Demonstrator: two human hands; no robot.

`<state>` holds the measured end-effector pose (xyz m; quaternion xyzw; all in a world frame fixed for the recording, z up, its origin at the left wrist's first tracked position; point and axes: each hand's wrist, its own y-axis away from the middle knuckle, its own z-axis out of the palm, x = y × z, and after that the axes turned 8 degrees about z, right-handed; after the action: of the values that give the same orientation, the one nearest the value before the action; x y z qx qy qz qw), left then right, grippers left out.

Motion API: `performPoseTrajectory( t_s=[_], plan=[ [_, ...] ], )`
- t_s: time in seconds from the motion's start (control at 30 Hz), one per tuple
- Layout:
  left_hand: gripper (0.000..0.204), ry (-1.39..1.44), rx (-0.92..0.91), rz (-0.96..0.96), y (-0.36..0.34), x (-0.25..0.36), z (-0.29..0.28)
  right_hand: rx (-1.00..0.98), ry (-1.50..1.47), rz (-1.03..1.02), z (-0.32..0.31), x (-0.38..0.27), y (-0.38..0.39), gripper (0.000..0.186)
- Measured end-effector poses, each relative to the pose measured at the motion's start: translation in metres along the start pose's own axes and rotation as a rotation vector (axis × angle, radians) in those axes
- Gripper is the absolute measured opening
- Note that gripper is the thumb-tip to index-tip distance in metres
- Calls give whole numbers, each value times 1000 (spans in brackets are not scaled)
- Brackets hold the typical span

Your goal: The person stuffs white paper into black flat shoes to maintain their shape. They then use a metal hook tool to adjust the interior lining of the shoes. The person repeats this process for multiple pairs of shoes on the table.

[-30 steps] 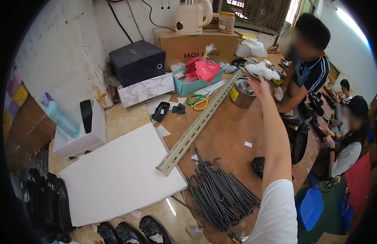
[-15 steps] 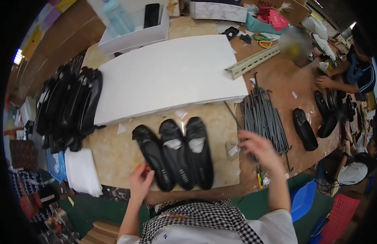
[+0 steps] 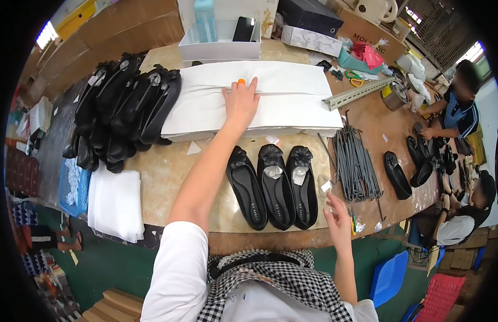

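Observation:
My left hand rests on the stack of white paper sheets, fingers spread and an orange cap on one fingertip; the top sheet is creased under it. In front of the stack, three black flat shoes with bows lie side by side, toes away from me. Crumpled white paper is in the toes of the middle shoe and the right shoe. My right hand hovers just right of the right shoe, fingers loosely bent and apart, holding nothing that I can see.
A pile of black shoes stands on the left, above folded white sheets. Thin dark rods lie right of the shoes, below a slotted metal bar. A white box stands behind the stack. Another person works at far right.
My left hand has left the left shoe's side and reached forward onto the paper stack, creasing its top sheet. My right hand has drawn back toward me. The view has shifted.

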<state>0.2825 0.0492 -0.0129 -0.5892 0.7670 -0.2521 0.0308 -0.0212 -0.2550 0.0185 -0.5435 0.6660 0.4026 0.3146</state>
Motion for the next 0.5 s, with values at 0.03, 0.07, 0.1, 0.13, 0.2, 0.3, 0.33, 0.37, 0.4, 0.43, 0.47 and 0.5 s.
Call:
performPoseTrajectory(
  t_s=[0.03, 0.07, 0.1, 0.13, 0.2, 0.3, 0.33, 0.37, 0.4, 0.43, 0.47, 0.5],
  plan=[
    [38, 76, 38, -5, 4, 6, -12, 22, -14, -49, 2, -11, -1, 55],
    [18, 177, 165, 90, 20, 16, -24, 56, -75, -102, 12, -29, -1, 54],
    [18, 289, 84, 94, 37, 59, -48, 10, -379, -19, 16, -37, -4, 57],
    [18, 244, 2, 461, 73, 98, -85, -43, -694, 59, 20, -43, -7, 60],
    [14, 629, -177, 592, 164, 164, -163, -222, -1088, 324, 32, -39, -22, 71],
    [11, 1096, -11, 696, 192, 143, -179, -772, -1437, 768, 56, -60, -28, 59],
    [14, 951, 50, 563, 189, 125, -173, -690, -1234, 575, 68, -34, -25, 46],
    [17, 914, 61, 450, 205, 113, -166, -428, -955, 644, 73, -140, 11, 43],
    [21, 912, 76, 375, 214, 108, -160, -664, -776, 523, 72, -127, -3, 48],
    [25, 856, 19, 98, 217, 104, -161, -890, -595, 409, 71, -103, -20, 54],
    [30, 782, -41, -185, 225, 99, -161, -652, -353, 88, 72, -88, -34, 65],
    [35, 695, -94, -466, 231, 95, -161, -407, -108, -229, 73, -82, -45, 76]
  ],
)
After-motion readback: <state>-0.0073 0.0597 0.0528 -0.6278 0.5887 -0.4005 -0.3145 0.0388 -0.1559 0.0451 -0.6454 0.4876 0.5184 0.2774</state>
